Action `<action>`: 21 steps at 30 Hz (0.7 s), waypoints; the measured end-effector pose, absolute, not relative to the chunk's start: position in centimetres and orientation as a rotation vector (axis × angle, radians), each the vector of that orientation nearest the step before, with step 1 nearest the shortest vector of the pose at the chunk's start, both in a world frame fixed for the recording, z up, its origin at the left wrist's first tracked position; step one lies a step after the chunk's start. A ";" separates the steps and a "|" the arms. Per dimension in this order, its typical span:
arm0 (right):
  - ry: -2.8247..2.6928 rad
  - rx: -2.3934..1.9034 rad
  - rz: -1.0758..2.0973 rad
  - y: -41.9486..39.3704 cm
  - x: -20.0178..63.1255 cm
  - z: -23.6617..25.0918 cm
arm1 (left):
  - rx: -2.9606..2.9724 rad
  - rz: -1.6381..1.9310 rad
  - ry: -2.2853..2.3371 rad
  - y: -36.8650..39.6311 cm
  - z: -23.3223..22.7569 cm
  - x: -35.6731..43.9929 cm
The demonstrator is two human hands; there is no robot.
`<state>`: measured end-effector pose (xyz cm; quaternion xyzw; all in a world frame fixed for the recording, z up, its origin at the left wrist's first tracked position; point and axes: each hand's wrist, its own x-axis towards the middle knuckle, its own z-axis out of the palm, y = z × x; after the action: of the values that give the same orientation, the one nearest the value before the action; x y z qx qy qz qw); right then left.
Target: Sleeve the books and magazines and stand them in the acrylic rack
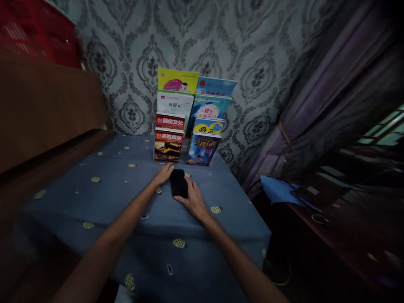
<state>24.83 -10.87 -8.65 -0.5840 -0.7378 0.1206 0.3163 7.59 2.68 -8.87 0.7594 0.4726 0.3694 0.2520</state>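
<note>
A flat black rectangular thing (178,183) lies on the blue patterned tablecloth in front of the books; it is too dark to tell its kind. My right hand (194,197) grips its right side, thumb along the near edge and fingers on the far right edge. Just left of its far corner rests my left hand (164,173), fingers stretched forward with nothing visible in them. Beyond that hand stands a left column of books with a red book (168,146) in front. Beside it, a right column has a dark blue book (203,150) foremost.
Taller books stand behind, among them a yellow book (176,80) and a light blue book (216,86). The table (110,198) meets a patterned wall. A brown board (47,101) and red crate (38,33) are left; a purple curtain (293,109) and cluttered dark desk (341,240) are right.
</note>
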 end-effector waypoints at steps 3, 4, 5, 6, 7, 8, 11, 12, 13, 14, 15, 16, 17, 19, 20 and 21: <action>-1.959 -1.466 0.311 -11.7 24.8 -9.1 | 1.901 1.027 1.275 2.2 -8.7 7.4; -1.963 -1.445 0.308 -12.1 24.7 -9.3 | 1.840 1.036 1.274 2.0 -8.6 7.3; -1.965 -1.425 0.308 -12.6 24.7 -9.5 | 1.776 1.042 1.273 1.7 -8.6 7.3; -1.964 -1.408 0.312 -13.0 24.7 -9.6 | 1.710 1.045 1.272 1.5 -8.7 7.3; -1.961 -1.392 0.321 -13.6 24.7 -9.7 | 1.641 1.042 1.272 1.2 -8.7 7.3; -1.957 -1.378 0.335 -14.1 24.7 -9.7 | 1.572 1.033 1.270 0.9 -8.8 7.3; -1.952 -1.346 0.397 -15.5 24.7 -9.6 | 1.377 0.988 1.264 0.0 -9.0 7.2; -1.952 -1.336 0.417 -15.8 24.8 -9.6 | 1.322 0.969 1.260 -0.3 -8.9 7.1; -1.952 -1.325 0.434 -16.2 24.8 -9.5 | 1.274 0.950 1.255 -0.7 -8.9 7.0; -1.950 -1.313 0.446 -16.4 24.8 -9.5 | 1.233 0.930 1.248 -1.0 -8.8 6.9; -1.946 -1.302 0.453 -16.6 24.8 -9.5 | 1.198 0.910 1.238 -1.3 -8.6 6.7; -1.936 -1.294 0.457 -16.7 24.8 -9.5 | 1.169 0.891 1.227 -1.7 -8.4 6.6; -1.924 -1.287 0.457 -16.8 24.7 -9.6 | 1.144 0.873 1.214 -2.0 -8.2 6.5; -1.893 -1.277 0.462 -16.9 24.6 -9.8 | 1.100 0.848 1.188 -2.6 -7.9 6.2; -1.875 -1.271 0.471 -16.9 24.6 -9.9 | 1.080 0.844 1.177 -2.9 -7.7 6.2; -1.853 -1.265 0.487 -16.9 24.5 -10.0 | 1.060 0.844 1.168 -3.1 -7.5 6.1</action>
<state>24.54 -16.90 -9.95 -0.5026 -0.7360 0.1935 0.4103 6.06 -3.13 -7.47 0.4623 0.5090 0.3679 0.6260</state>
